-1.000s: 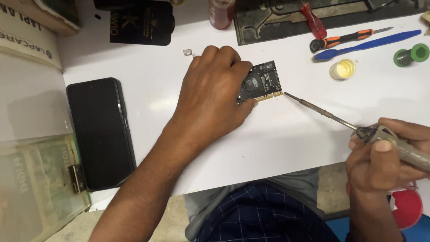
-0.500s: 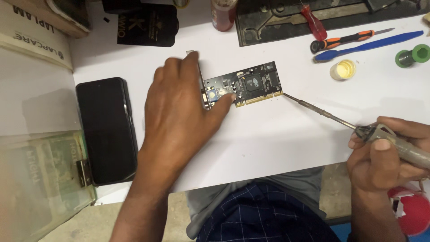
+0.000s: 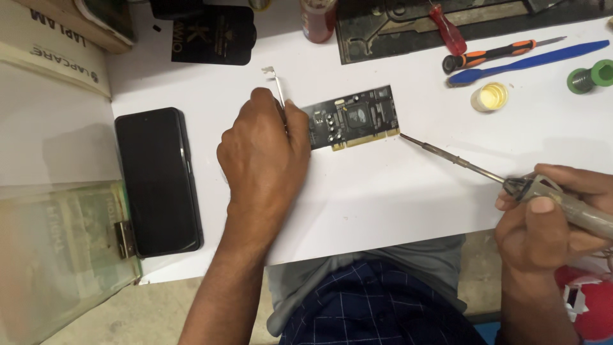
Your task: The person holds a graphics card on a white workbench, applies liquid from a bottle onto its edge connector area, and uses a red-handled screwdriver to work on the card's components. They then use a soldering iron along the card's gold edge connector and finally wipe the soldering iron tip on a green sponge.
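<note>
Item: dark expansion circuit board [image 3: 354, 118], with gold edge contacts along its lower side. It lay flat on the white desk [image 3: 383, 185], near the middle, with a thin metal bracket [image 3: 276, 83] at its left end.

Left hand [image 3: 265, 153]: rested palm-down on the desk at the board's left end. The fingers were curled closed over that end and the bracket; the exact grip beneath them could not be told.

Right hand [image 3: 549, 220]: sat at the desk's near right edge, fingers and thumb wrapped closed around the handle of a soldering iron [image 3: 504, 179]. The iron's long shaft ran up and to the left, and its tip lay at the board's lower right corner, touching or just beside the gold contacts.

Surroundings, left: a black phone [image 3: 158, 182] lay face-up, well apart from the board. Below and left of it was a clear plastic case [image 3: 57, 255] with a metal hinge. A pale carton [image 3: 51, 57] stood at the upper left.

Surroundings, top: a black printed card [image 3: 214, 35], a red-brown bottle [image 3: 318, 19] and a dark metal plate [image 3: 408, 25].

Surroundings, upper right: a red-handled tool [image 3: 447, 29], an orange-and-black screwdriver [image 3: 495, 54], a blue plastic tool [image 3: 530, 61], a small round tin of yellowish paste [image 3: 490, 97] and a green spool [image 3: 590, 75].
</note>
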Tool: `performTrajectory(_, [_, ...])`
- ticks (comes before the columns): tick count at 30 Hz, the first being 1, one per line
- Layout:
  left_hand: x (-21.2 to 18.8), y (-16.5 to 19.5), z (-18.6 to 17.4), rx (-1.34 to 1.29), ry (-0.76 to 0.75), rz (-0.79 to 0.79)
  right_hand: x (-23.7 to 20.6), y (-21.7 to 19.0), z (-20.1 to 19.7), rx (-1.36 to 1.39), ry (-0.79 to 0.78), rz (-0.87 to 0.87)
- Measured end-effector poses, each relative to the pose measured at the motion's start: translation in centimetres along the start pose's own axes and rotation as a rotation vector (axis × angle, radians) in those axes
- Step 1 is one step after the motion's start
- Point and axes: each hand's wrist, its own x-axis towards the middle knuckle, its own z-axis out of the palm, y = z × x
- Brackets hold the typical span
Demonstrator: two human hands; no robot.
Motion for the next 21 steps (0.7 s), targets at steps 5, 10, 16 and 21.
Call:
performTrajectory(5, [-0.4,-0.1,-0.1,-0.298,-0.026,-0.054,0.4,-0.2,-0.1,-0.020,-0.026,-0.001])
performTrajectory(10, [-0.7,-0.5,-0.1,-0.706,-0.079,-0.122,0.4,-0.1,-0.2,-0.023,-0.035,-0.015])
performTrajectory(16, [-1.3,-1.1,-0.2,-0.716,-0.166,-0.053,-0.5,0.5,-1.1,-0.098,-0.014,0.022])
performTrajectory(21, [-1.7,-1.2,0.3,-0.617,-0.104,0.028,-1.6,1.6,-1.7,-0.100,-0.012,0.011])
